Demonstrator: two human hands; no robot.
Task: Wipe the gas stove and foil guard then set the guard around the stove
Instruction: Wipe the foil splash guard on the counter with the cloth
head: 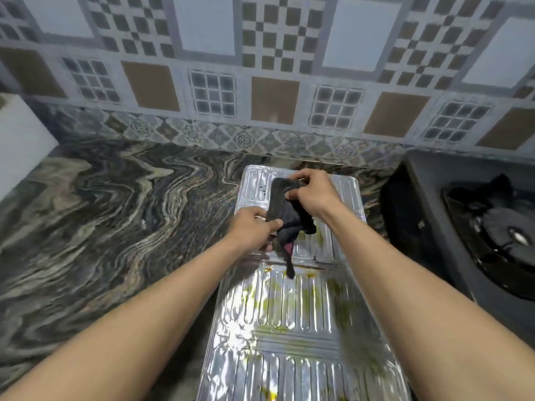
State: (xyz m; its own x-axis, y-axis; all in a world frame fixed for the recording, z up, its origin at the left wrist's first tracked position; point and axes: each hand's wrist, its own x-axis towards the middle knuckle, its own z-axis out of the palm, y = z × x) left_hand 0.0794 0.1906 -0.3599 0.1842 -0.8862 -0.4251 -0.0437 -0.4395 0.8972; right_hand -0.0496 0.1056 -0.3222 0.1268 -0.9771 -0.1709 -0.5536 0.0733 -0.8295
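Note:
The ribbed silver foil guard (304, 319) lies flat on the marble counter in front of me, with yellow-green stains on its middle and near panels. Above its far panel I hold a dark cloth (285, 209) with both hands. My right hand (314, 193) grips the cloth's upper part. My left hand (253, 227) pinches its lower left edge. A loose end of the cloth, with a pink patch, hangs down toward the foil. The black gas stove (492, 227) stands to the right, partly cut off by the frame edge.
The swirled grey marble counter (115, 227) stretches to the left of the guard. A patterned tile wall (260, 82) runs along the back. A white object (20, 146) stands at the far left edge.

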